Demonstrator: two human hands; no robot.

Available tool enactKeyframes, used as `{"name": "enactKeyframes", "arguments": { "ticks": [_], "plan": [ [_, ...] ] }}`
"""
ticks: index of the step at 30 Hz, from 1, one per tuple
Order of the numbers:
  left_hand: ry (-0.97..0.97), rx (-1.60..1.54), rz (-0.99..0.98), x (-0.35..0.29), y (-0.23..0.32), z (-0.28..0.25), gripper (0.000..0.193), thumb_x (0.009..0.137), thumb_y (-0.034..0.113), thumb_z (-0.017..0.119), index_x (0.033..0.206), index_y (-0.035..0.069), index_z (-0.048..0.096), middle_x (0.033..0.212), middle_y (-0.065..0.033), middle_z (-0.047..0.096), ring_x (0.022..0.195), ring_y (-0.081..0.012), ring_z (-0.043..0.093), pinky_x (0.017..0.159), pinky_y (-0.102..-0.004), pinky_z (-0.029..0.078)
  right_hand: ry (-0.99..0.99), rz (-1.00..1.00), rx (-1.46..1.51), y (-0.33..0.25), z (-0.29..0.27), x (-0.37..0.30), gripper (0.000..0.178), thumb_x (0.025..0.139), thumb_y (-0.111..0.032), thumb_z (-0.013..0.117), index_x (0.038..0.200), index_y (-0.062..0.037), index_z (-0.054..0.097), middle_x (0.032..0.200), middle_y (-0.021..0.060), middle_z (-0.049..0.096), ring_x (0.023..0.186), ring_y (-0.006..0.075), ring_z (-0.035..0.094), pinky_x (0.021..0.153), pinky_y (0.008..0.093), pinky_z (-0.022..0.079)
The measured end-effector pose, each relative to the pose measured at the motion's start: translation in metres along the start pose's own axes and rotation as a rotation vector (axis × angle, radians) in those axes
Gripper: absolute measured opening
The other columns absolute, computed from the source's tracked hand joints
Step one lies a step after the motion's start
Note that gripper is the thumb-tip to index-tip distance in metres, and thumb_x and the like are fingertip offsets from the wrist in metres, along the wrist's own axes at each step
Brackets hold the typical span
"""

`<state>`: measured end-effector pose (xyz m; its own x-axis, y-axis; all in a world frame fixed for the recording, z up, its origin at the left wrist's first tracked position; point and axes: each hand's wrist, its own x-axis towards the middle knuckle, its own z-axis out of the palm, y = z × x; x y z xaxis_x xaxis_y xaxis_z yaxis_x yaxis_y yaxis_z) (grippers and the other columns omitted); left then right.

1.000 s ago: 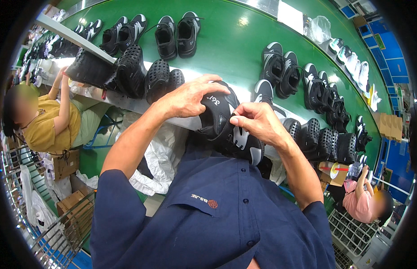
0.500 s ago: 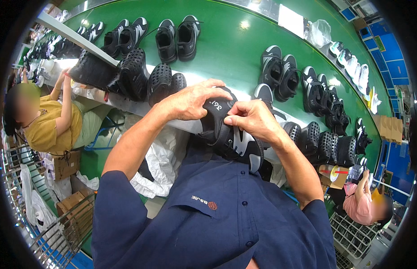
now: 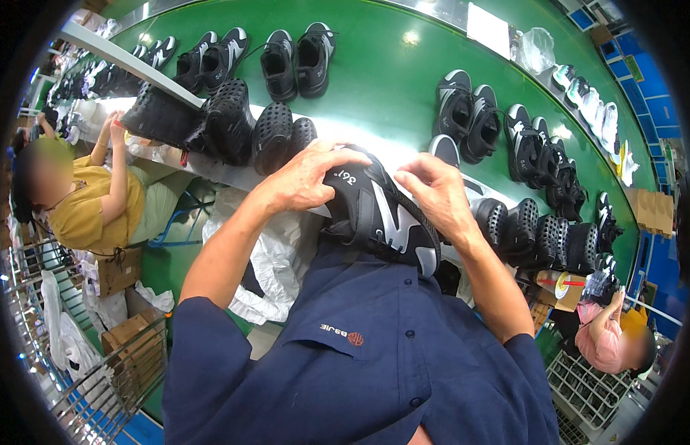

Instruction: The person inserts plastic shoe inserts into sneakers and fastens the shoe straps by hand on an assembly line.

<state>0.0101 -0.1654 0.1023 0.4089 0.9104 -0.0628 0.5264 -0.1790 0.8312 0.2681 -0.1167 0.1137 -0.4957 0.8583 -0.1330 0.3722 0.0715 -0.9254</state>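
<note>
A black sneaker (image 3: 385,219) with a grey-white side stripe is tilted on its side at the table's near edge, against the front of my shirt. Its heel points away from me and its toe toward my lower right. My left hand (image 3: 309,176) grips the heel end, thumb on the near side and fingers over the far side. Just right of the sole, my right hand (image 3: 437,194) is apart from the upper, with thumb and forefinger drawn together. Whether a small thing sits between those fingertips is hidden.
Pairs of black sneakers (image 3: 296,63) stand on the green table (image 3: 382,89). Black perforated shoe forms (image 3: 228,122) line its near edge on both sides. Co-workers sit at left in a yellow top (image 3: 100,196) and at right in a pink top (image 3: 601,337). A wire cart (image 3: 111,389) stands lower left.
My right hand has come off the shoe's collar and moved slightly right. The sneaker has rolled, showing more of its striped side and sole edge. My left hand keeps its grip.
</note>
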Motion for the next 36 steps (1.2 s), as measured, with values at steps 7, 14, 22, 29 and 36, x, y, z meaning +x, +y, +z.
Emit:
{"name": "enactKeyframes", "arguments": {
  "ticks": [7, 14, 22, 29, 36],
  "plan": [
    [0.054, 0.009, -0.039, -0.008, 0.005, 0.003, 0.077, 0.055, -0.004, 0.055, 0.130, 0.012, 0.063, 0.146, -0.0187, 0.045, 0.138, -0.0392, 0.040, 0.118, -0.0460, 0.029, -0.016, -0.131, -0.154, -0.019, 0.005, -0.030, 0.013, 0.087, -0.008, 0.073, 0.098, -0.0016, 0.072, 0.084, 0.0088, 0.064, 0.070, 0.0173, 0.062, 0.064, 0.0306, 0.050],
    [0.109, 0.051, 0.074, 0.003, 0.011, 0.003, 0.082, 0.053, -0.005, 0.053, 0.134, 0.010, 0.058, 0.145, -0.0181, 0.048, 0.139, -0.0391, 0.041, 0.119, -0.0460, 0.029, -0.113, -0.193, -0.201, -0.024, 0.021, -0.023, 0.029, 0.082, -0.009, 0.076, 0.107, 0.0003, 0.064, 0.091, 0.0141, 0.063, 0.082, 0.0281, 0.064, 0.075, 0.0381, 0.053],
    [0.122, 0.112, 0.188, 0.030, 0.003, 0.003, 0.085, 0.055, -0.014, 0.051, 0.137, 0.008, 0.054, 0.146, -0.0181, 0.050, 0.139, -0.0361, 0.043, 0.117, -0.0448, 0.035, -0.120, -0.032, -0.192, -0.038, 0.014, -0.017, 0.017, 0.085, -0.008, 0.071, 0.094, 0.0003, 0.059, 0.081, 0.0162, 0.064, 0.080, 0.0304, 0.065, 0.072, 0.0391, 0.050],
    [0.052, 0.091, 0.270, 0.047, 0.000, -0.001, 0.087, 0.055, -0.016, 0.050, 0.138, 0.008, 0.053, 0.147, -0.0163, 0.049, 0.137, -0.0364, 0.045, 0.117, -0.0438, 0.036, -0.182, -0.401, 0.000, -0.019, -0.004, -0.050, 0.020, 0.080, 0.007, 0.072, 0.090, 0.0005, 0.055, 0.090, 0.0116, 0.064, 0.084, 0.0245, 0.065, 0.077, 0.0337, 0.052],
    [0.036, 0.136, 0.385, 0.065, 0.016, -0.011, 0.083, 0.057, -0.015, 0.053, 0.137, 0.008, 0.054, 0.145, -0.0154, 0.052, 0.134, -0.0364, 0.048, 0.115, -0.0427, 0.039, -0.240, -0.379, 0.032, -0.034, -0.017, -0.059, 0.022, 0.080, 0.005, 0.075, 0.090, -0.0006, 0.056, 0.089, 0.0120, 0.064, 0.084, 0.0262, 0.066, 0.077, 0.0341, 0.052]
  ]
}}
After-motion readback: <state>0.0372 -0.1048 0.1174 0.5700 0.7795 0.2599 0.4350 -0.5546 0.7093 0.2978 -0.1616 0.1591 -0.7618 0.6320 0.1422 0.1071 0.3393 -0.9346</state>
